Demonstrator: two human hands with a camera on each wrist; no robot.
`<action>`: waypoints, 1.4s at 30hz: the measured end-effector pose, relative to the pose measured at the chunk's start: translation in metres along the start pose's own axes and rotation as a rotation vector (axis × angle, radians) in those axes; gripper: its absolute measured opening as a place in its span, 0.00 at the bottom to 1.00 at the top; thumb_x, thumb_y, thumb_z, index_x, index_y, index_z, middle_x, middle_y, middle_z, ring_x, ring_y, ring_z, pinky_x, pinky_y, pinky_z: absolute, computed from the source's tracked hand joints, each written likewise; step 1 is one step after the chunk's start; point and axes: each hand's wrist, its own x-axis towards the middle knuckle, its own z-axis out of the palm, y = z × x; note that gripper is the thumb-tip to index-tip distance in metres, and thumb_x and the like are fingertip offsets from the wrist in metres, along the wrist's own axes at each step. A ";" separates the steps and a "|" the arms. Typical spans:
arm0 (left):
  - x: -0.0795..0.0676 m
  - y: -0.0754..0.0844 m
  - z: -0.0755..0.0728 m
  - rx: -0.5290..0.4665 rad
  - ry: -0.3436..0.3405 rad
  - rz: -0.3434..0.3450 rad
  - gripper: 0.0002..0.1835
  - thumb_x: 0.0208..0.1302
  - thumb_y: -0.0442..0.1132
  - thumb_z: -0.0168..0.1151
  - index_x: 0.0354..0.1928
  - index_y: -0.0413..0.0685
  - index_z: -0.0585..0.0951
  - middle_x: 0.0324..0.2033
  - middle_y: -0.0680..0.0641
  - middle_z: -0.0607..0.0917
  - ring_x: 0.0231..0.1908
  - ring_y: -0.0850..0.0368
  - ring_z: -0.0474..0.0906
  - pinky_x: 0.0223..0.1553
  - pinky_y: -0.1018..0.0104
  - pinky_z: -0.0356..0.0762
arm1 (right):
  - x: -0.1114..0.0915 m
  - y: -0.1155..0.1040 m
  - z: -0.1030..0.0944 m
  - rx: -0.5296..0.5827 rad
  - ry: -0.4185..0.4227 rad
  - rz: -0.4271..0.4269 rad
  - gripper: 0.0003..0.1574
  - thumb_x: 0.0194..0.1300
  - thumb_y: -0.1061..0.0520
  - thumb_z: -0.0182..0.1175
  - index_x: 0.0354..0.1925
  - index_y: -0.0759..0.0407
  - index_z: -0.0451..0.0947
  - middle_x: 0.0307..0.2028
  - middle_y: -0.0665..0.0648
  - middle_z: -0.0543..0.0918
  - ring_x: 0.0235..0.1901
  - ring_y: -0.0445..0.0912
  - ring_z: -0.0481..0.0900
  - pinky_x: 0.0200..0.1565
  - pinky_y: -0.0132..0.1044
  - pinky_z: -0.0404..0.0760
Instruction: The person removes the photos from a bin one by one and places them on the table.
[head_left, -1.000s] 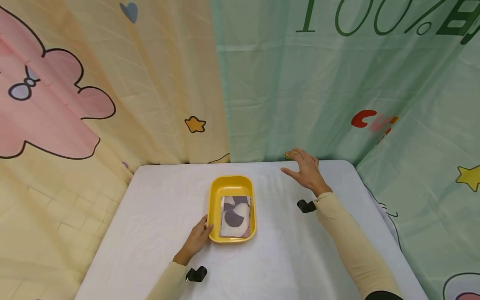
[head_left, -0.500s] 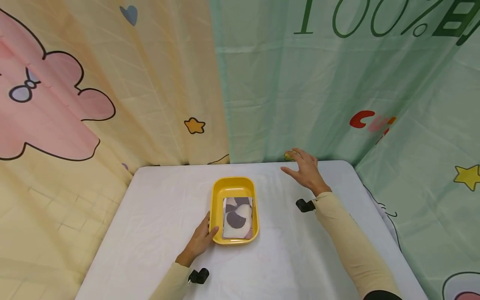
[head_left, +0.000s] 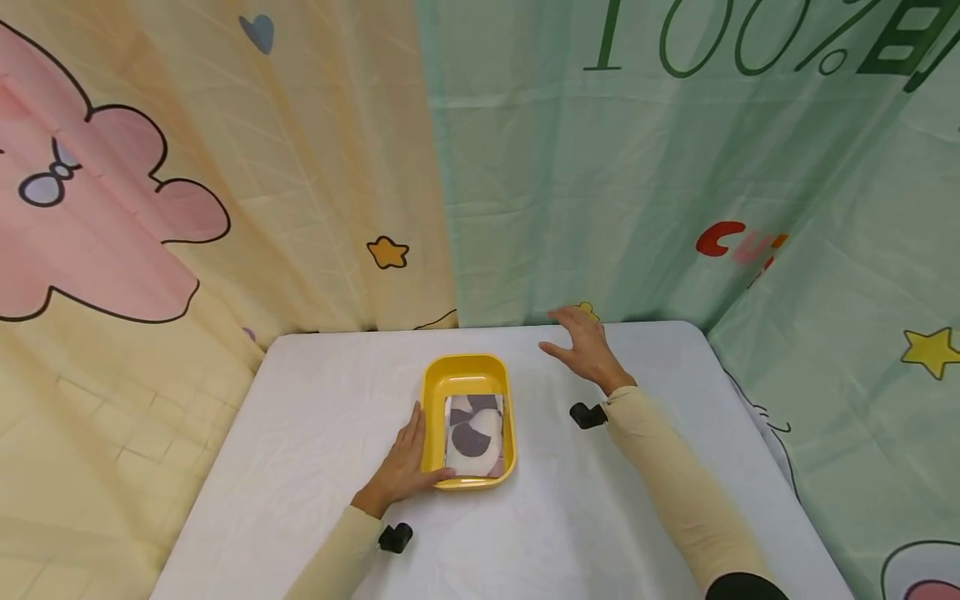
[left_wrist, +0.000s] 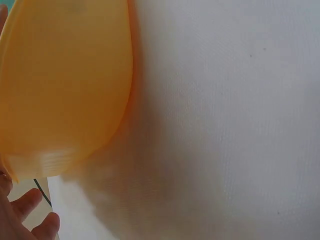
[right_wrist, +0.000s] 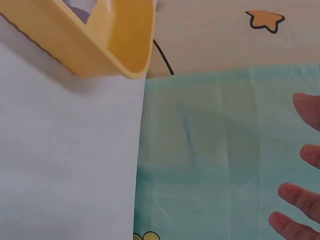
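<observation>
A yellow tray (head_left: 467, 377) stands on the white-covered table with a flat rectangular piece (head_left: 474, 437) inside, patterned in grey-purple and cream; its kind is unclear. My left hand (head_left: 405, 467) lies at the tray's near left corner, fingers stretched along the left side and thumb over the near rim. In the left wrist view the tray's outer wall (left_wrist: 70, 90) fills the upper left, with some fingertips (left_wrist: 47, 225) apart from it. To the right of the tray, my right hand (head_left: 588, 350) hovers with spread fingers and holds nothing; the right wrist view shows its fingertips (right_wrist: 297, 197).
The white table (head_left: 600, 517) extends around the tray, its far edge close behind my right hand. Beige and green printed curtains (head_left: 570, 167) hang behind and at the sides. A black wrist camera (head_left: 587, 415) sticks out from each forearm.
The tray shifted slightly right, then stayed. My left fingers have loosened and straightened along its side, and the thumb now lies over the near rim. My right hand has moved left, nearer the tray.
</observation>
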 end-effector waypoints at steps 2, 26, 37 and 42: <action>0.002 -0.001 -0.001 0.058 -0.016 0.019 0.67 0.48 0.69 0.64 0.74 0.34 0.38 0.75 0.40 0.34 0.73 0.40 0.42 0.70 0.44 0.49 | 0.002 -0.003 0.008 0.006 -0.013 0.004 0.39 0.65 0.45 0.62 0.67 0.62 0.65 0.68 0.65 0.63 0.68 0.60 0.57 0.66 0.61 0.49; 0.010 -0.005 -0.015 0.250 -0.130 0.122 0.80 0.31 0.86 0.57 0.74 0.33 0.38 0.73 0.34 0.29 0.73 0.37 0.33 0.71 0.44 0.38 | 0.008 -0.035 0.107 0.146 -0.182 -0.073 0.34 0.64 0.48 0.64 0.64 0.60 0.69 0.64 0.62 0.70 0.65 0.57 0.65 0.67 0.56 0.56; 0.010 -0.008 -0.008 0.253 -0.066 0.140 0.81 0.30 0.89 0.51 0.74 0.32 0.38 0.73 0.33 0.32 0.73 0.38 0.36 0.71 0.44 0.40 | 0.003 -0.043 0.136 0.188 -0.254 -0.047 0.34 0.64 0.52 0.64 0.65 0.62 0.68 0.63 0.61 0.71 0.64 0.56 0.66 0.68 0.55 0.55; 0.008 -0.008 -0.002 0.280 -0.026 0.125 0.78 0.35 0.83 0.58 0.74 0.32 0.40 0.74 0.33 0.35 0.73 0.38 0.40 0.71 0.45 0.43 | 0.001 -0.045 0.147 0.178 -0.244 -0.044 0.34 0.63 0.53 0.66 0.64 0.63 0.70 0.62 0.62 0.73 0.64 0.56 0.67 0.68 0.55 0.55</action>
